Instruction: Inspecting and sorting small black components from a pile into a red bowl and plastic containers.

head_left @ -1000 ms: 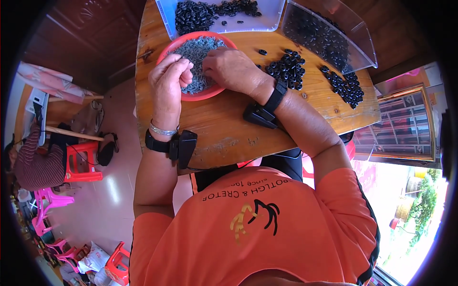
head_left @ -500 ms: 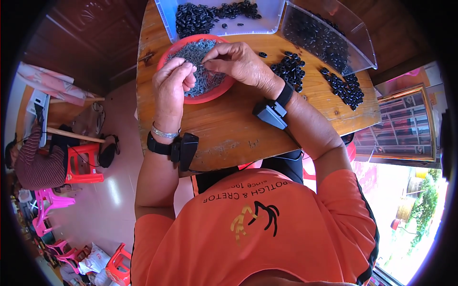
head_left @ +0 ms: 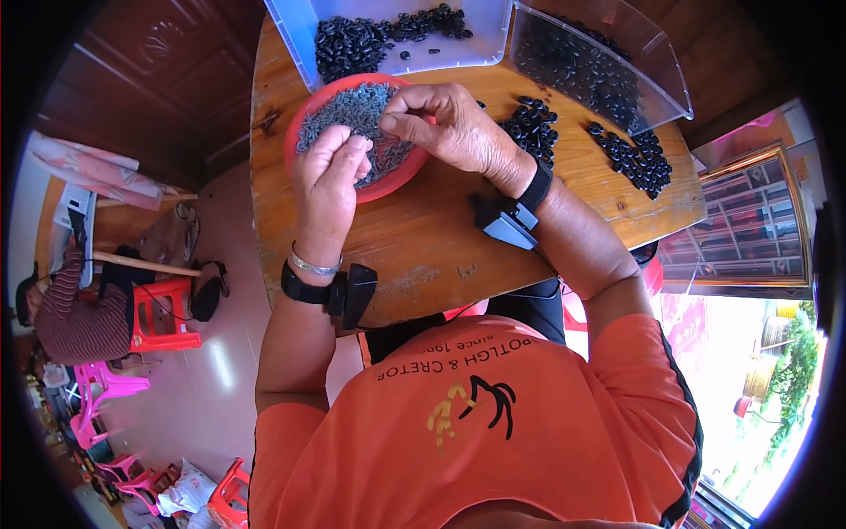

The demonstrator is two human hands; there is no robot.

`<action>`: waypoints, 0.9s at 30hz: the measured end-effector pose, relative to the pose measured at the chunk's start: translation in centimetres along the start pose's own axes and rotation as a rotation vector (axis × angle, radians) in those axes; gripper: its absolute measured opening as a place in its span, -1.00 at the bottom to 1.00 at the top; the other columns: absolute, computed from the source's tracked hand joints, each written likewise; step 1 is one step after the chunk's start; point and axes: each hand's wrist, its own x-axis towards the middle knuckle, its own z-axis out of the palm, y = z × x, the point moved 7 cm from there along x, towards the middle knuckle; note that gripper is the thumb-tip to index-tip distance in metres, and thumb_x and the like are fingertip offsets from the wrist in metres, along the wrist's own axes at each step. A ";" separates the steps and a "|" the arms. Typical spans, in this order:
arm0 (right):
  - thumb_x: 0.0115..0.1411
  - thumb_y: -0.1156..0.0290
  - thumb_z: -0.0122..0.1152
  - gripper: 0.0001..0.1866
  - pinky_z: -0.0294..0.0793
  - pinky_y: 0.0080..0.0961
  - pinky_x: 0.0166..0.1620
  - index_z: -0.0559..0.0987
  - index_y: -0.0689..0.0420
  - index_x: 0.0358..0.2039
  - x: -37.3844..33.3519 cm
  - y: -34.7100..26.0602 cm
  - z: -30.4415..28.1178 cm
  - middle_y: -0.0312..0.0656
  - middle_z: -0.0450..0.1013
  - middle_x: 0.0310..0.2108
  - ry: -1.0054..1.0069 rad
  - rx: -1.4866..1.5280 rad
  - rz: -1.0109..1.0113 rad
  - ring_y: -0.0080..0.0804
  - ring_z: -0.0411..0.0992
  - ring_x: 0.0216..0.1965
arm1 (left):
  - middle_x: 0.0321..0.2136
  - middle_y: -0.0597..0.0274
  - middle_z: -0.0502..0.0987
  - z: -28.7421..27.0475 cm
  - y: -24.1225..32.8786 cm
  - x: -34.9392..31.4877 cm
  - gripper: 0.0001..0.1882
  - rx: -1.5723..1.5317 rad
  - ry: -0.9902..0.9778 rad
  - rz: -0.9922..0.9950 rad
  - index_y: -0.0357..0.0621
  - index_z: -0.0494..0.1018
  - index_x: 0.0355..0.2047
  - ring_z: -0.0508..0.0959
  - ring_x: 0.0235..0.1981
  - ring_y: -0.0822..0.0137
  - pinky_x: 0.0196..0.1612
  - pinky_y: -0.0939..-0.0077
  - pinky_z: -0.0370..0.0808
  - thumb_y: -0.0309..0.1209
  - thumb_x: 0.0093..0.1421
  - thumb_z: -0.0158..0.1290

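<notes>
While both hands are hovering over the red bowl (head_left: 308, 132) of small grey parts (head_left: 339, 110) at the far side of the wooden table (head_left: 441, 247), I am seeing the left hand (head_left: 328, 181) curling its fingers inward, pinching something too small to make out. The right hand (head_left: 449, 128) is pressing thumb and fingertips together just above the grey parts. Black rings (head_left: 533, 128) are lying heaped beside that wrist, and more are filling two clear bins (head_left: 656, 84) behind.

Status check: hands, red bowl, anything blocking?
Left hand and right hand both over the red bowl, fingertips pinched; what they hold is too small to tell. Bowl full of small grey parts. Nothing in the way.
</notes>
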 end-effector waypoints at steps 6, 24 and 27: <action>0.13 0.49 0.19 -0.90 0.40 -0.64 -0.16 0.55 0.23 -0.35 -0.2 -1.1 -0.6 -0.31 0.48 -0.43 0.010 -0.040 -0.066 -0.62 0.39 -0.34 | -0.64 0.39 0.32 0.5 1.4 -0.6 -0.87 0.243 0.008 0.188 -0.31 0.40 -0.42 0.31 -0.58 0.59 -0.50 0.68 0.31 -0.48 0.19 -0.05; 0.04 0.48 0.22 -0.91 0.45 -0.51 -0.28 0.56 0.18 -0.40 -0.5 -2.6 -0.5 -0.20 0.50 -0.46 0.001 -0.269 -0.229 -0.37 0.48 -0.40 | -0.70 0.10 0.28 1.1 1.4 -0.7 -0.89 0.406 -0.027 0.267 -0.29 0.35 -0.45 0.28 -0.68 0.30 -0.56 0.44 0.27 -0.49 0.17 -0.05; 0.00 0.46 0.21 -0.91 0.46 -0.45 -0.28 0.56 0.14 -0.42 -0.4 -2.5 -0.9 -0.19 0.51 -0.47 0.025 -0.273 -0.233 -0.27 0.50 -0.40 | -0.70 0.10 0.28 0.9 1.1 -0.6 -0.90 0.425 -0.021 0.251 -0.29 0.36 -0.43 0.28 -0.68 0.31 -0.56 0.45 0.27 -0.49 0.18 -0.05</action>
